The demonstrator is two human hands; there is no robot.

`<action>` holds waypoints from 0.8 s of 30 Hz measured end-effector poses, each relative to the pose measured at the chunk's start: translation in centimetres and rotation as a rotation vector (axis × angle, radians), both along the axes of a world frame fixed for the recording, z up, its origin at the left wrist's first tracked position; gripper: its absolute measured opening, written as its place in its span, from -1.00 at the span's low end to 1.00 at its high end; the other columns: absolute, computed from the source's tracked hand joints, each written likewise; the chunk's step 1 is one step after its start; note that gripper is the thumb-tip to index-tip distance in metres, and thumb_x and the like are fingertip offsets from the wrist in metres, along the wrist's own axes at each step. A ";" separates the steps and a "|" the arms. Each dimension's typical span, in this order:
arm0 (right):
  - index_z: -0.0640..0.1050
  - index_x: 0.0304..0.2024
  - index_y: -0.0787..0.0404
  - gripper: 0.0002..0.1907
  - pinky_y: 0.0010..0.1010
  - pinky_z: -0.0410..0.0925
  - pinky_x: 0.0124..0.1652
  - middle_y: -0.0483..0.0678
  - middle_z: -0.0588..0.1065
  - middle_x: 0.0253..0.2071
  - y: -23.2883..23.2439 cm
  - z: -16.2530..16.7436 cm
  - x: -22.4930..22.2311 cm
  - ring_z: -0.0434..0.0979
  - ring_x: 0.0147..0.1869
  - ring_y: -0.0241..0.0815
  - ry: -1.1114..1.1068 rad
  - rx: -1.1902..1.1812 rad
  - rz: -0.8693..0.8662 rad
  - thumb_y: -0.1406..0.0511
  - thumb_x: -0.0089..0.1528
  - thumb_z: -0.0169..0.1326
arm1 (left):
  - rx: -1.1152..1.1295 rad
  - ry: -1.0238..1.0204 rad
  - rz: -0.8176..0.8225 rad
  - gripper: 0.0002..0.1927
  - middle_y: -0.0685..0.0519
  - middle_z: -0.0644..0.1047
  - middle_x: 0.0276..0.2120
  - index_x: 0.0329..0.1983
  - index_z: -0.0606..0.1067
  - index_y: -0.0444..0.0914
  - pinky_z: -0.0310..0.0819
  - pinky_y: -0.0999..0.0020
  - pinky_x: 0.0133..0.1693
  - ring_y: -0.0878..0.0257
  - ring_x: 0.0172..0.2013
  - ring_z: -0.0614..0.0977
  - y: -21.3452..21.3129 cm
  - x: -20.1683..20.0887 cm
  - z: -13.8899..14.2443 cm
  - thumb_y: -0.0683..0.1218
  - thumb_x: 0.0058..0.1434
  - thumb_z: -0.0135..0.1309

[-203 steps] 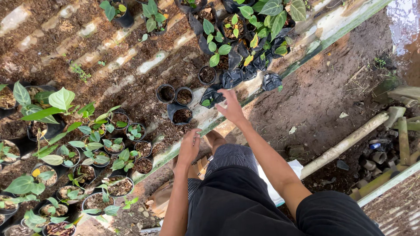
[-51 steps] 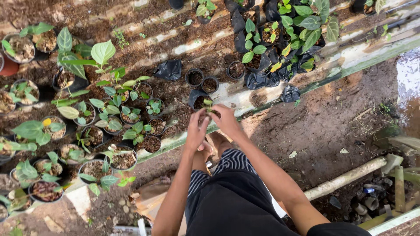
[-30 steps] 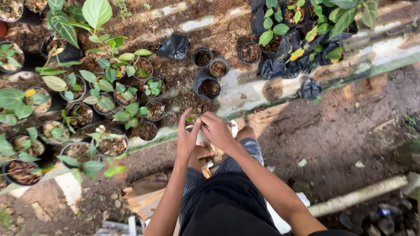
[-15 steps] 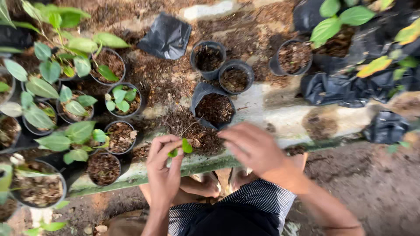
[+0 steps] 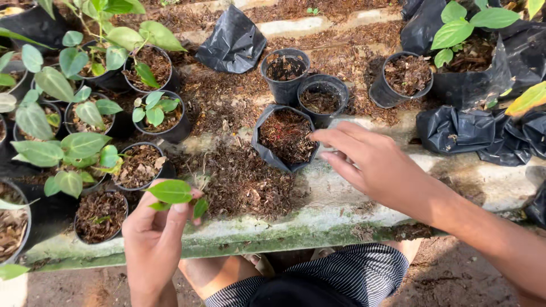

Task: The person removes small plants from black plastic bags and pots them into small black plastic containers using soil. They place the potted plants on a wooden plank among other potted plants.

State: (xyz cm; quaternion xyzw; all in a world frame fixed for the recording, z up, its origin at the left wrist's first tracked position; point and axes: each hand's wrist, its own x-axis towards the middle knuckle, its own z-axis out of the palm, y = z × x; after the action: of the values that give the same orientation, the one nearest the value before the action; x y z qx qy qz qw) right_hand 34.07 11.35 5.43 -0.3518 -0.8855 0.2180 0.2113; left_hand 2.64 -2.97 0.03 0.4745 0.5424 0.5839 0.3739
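My left hand point(image 5: 152, 239) pinches a small green seedling point(image 5: 173, 193) with two or three leaves, held over the concrete ledge point(image 5: 341, 219). My right hand point(image 5: 369, 165) reaches forward with fingers spread and holds nothing; its fingertips are at the rim of a black grow bag point(image 5: 284, 136) filled with brown potting mix. A loose pile of the same mix point(image 5: 244, 182) lies on the ledge between my hands.
Black pots with leafy seedlings point(image 5: 153, 111) crowd the left. Soil-filled pots without plants point(image 5: 284, 68) stand behind the grow bag. Crumpled black bags point(image 5: 233, 40) lie at the back and right. My knees in striped shorts point(image 5: 335, 278) are below the ledge.
The view has closed in on the ledge. My right hand has moved forward off the seedling to the grow bag's rim; my left hand now holds the seedling alone.
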 end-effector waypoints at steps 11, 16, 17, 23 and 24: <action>0.63 -0.09 0.33 -0.79 -0.45 0.55 -0.26 -0.01 0.67 -0.27 -1.4 -2.0 -1.7 0.70 -0.24 -0.31 0.236 -0.448 -0.082 0.35 0.28 0.10 | -0.019 -0.127 -0.103 -0.89 0.01 0.53 -0.16 -0.11 0.52 -0.41 0.52 0.41 -0.18 0.31 -0.26 0.60 2.1 0.1 0.1 -0.27 0.33 0.08; 0.56 0.02 0.41 -0.73 -0.46 0.53 -0.21 0.03 0.65 -0.17 -2.2 -2.2 -2.1 0.66 -0.18 -0.30 0.496 -0.772 -0.023 0.37 0.32 0.04 | -0.035 -0.098 -0.116 -0.88 0.02 0.53 -0.21 -0.13 0.53 -0.38 0.50 0.46 -0.22 0.34 -0.29 0.61 2.7 0.0 0.1 -0.25 0.30 0.14; 0.57 0.02 0.38 -0.73 -0.47 0.54 -0.20 0.02 0.65 -0.19 -2.1 -2.1 -2.1 0.67 -0.18 -0.31 0.446 -0.758 -0.029 0.36 0.33 0.03 | -0.044 -0.086 -0.113 -0.88 0.02 0.54 -0.23 -0.12 0.53 -0.37 0.49 0.47 -0.24 0.35 -0.30 0.61 2.9 -0.1 0.1 -0.25 0.30 0.15; 0.58 0.09 0.13 -0.69 -0.47 0.51 -0.26 -0.11 0.67 -0.21 -0.4 0.3 -0.9 0.69 -0.26 -0.31 0.031 -0.479 -0.223 0.23 0.34 -0.01 | -0.011 0.020 -0.173 -0.88 0.09 0.54 -0.16 -0.15 0.53 -0.37 0.47 0.50 -0.28 0.37 -0.29 0.62 3.5 0.0 0.3 -0.29 0.24 0.16; 0.56 0.15 0.06 -0.69 -0.46 0.48 -0.29 -0.14 0.68 -0.22 0.1 1.0 -0.3 0.67 -0.27 -0.29 -0.040 -0.385 -0.287 0.19 0.38 0.00 | 0.002 0.003 -0.186 -0.88 0.08 0.53 -0.16 -0.15 0.52 -0.37 0.49 0.50 -0.26 0.37 -0.28 0.62 3.7 0.0 0.3 -0.29 0.25 0.16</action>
State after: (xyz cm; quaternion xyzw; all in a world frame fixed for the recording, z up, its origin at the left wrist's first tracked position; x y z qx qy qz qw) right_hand 33.77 11.45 6.45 -0.5119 -0.7726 0.3435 0.1518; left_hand 2.67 0.69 0.32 0.5239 0.4959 0.5467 0.4251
